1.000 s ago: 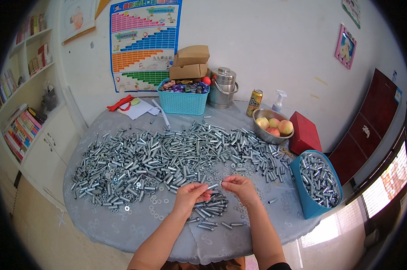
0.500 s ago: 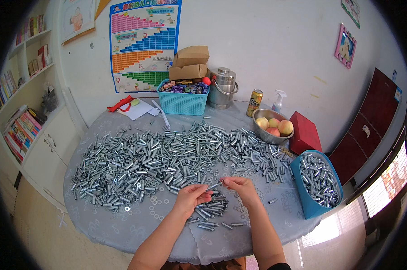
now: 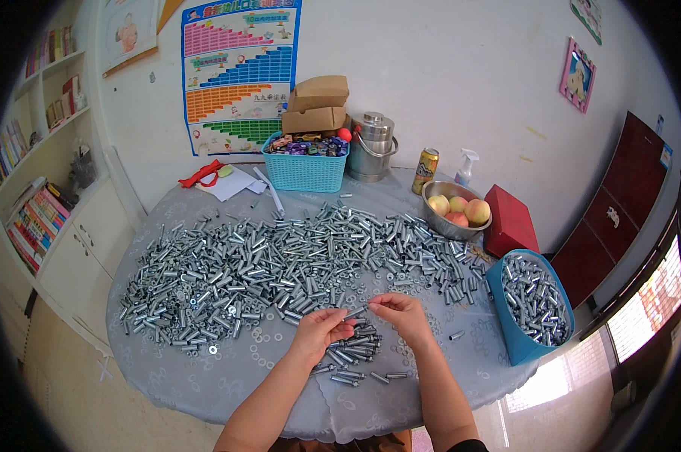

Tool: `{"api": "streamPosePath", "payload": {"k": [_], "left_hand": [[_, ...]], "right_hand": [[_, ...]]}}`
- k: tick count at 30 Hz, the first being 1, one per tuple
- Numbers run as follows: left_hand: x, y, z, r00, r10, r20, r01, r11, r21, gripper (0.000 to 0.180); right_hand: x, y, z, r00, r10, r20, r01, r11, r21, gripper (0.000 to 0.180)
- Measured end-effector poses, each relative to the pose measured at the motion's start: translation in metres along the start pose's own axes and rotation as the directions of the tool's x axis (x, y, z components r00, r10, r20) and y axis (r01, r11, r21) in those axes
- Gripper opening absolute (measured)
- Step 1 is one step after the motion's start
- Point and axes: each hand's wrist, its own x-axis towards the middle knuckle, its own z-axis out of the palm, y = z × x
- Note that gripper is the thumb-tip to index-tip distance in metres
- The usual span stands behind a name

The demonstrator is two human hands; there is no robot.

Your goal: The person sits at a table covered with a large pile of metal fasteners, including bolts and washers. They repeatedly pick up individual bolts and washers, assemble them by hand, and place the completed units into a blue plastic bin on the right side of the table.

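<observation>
One metal bolt [image 3: 356,312] is above the small pile [image 3: 353,349] on the table [image 3: 197,377], pinched by the fingers of the left hand [image 3: 319,331], tip nipped between those of the right hand [image 3: 400,312]; steady left, light straight right should serve best

White wall [image 3: 461,83], white bookshelf [image 3: 65,275], glossy floor [image 3: 559,418] reflecting light
</observation>
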Motion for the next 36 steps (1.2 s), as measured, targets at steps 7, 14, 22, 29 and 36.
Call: {"api": "streamPosePath", "payload": {"k": [7, 14, 22, 29, 36], "left_hand": [[-0.002, 0.003, 0.008, 0.999, 0.016, -0.038, -0.012, 0.995, 0.096, 0.019], [-0.008, 0.009, 0.016, 0.995, 0.099, -0.009, -0.096, 0.982, 0.161, 0.023], [-0.004, 0.008, 0.011, 0.971, 0.217, -0.104, -0.199, 0.968, 0.154, 0.020], [-0.004, 0.013, 0.009, 0.958, 0.250, -0.141, -0.245, 0.968, 0.048, 0.018], [-0.005, 0.015, 0.006, 0.962, 0.236, -0.136, -0.233, 0.972, 0.040, 0.018]], "right_hand": [[0.002, 0.009, -0.003, 0.994, 0.000, 0.108, -0.018, 0.986, 0.167, 0.017], [0.003, 0.006, -0.004, 0.997, 0.028, 0.069, -0.038, 0.988, 0.151, 0.016], [0.014, 0.017, -0.024, 0.957, -0.154, -0.245, 0.198, 0.967, 0.163, 0.013], [0.026, 0.035, -0.045, 0.871, -0.249, -0.424, 0.198, 0.967, -0.162, 0.009], [0.020, 0.044, -0.050, 0.824, -0.428, -0.371, -0.036, 0.614, -0.789, 0.013]]}}
